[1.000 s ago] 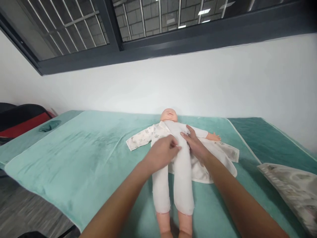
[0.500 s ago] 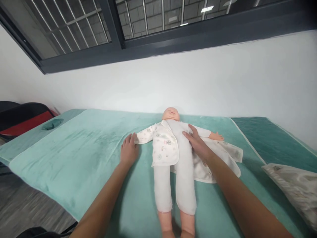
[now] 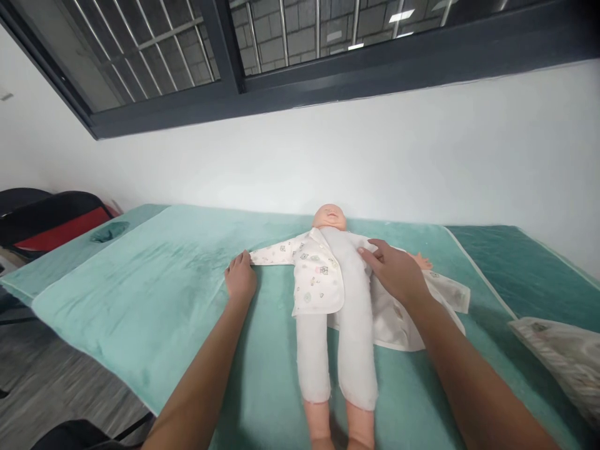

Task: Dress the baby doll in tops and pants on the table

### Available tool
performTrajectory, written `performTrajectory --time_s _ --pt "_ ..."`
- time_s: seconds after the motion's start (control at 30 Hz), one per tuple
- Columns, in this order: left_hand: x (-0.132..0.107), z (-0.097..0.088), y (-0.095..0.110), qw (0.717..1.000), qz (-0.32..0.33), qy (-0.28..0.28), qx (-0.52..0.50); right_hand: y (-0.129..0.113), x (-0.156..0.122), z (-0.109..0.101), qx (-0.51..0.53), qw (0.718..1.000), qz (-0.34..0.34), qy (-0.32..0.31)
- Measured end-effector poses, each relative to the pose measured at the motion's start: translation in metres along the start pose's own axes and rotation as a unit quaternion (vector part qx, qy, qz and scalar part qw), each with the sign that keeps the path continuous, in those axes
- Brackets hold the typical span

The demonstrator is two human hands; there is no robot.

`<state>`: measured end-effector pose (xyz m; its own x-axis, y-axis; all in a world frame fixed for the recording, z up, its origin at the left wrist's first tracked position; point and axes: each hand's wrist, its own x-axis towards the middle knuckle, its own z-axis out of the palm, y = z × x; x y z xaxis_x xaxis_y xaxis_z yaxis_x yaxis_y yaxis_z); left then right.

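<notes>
A baby doll (image 3: 349,325) in a white bodysuit lies on its back on a teal blanket (image 3: 154,294), head toward the wall. A white printed baby jacket (image 3: 315,275) is spread under and over it. My left hand (image 3: 240,278) is closed on the cuff of the jacket's left sleeve, pulling it out straight. On the doll's chest my right hand (image 3: 397,272) lies with its fingers pressed on the jacket's other front panel; what the fingertips grip is not clear.
A patterned pillow (image 3: 562,362) lies at the right edge of the bed. A black and red chair (image 3: 51,222) stands at the far left beside the bed. A white wall and dark window frame (image 3: 328,75) run behind.
My left hand left the doll's belly, laid the jacket's left panel over the chest and moved out to the sleeve cuff. My right hand slid slightly to the right on the chest.
</notes>
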<state>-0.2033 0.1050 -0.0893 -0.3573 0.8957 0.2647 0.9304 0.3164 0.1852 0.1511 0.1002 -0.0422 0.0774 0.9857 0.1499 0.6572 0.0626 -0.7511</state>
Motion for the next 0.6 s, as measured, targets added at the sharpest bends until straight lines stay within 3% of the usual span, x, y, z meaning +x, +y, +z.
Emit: performTrajectory --time_s 0.1,0.2,0.27,0.47,0.6 --pt "0.000 0.001 0.002 1.000 0.006 -0.002 0.007 -0.027 -0.002 0.003 -0.026 0.996 -0.074 0.040" --pt "0.002 0.002 0.001 1.000 0.009 -0.003 0.006 -0.060 0.004 0.018 -0.061 0.985 -0.159 0.027" --pt "0.002 0.003 0.000 1.000 0.010 -0.003 0.004 -0.081 0.013 0.031 -0.108 0.977 -0.181 0.003" --pt "0.001 0.001 -0.001 1.000 0.014 0.003 0.000 -0.124 0.041 0.058 -0.220 0.964 -0.116 -0.099" --pt "0.002 0.001 -0.002 1.000 0.015 -0.004 0.005 -0.118 0.058 0.047 -0.191 0.974 -0.078 -0.097"
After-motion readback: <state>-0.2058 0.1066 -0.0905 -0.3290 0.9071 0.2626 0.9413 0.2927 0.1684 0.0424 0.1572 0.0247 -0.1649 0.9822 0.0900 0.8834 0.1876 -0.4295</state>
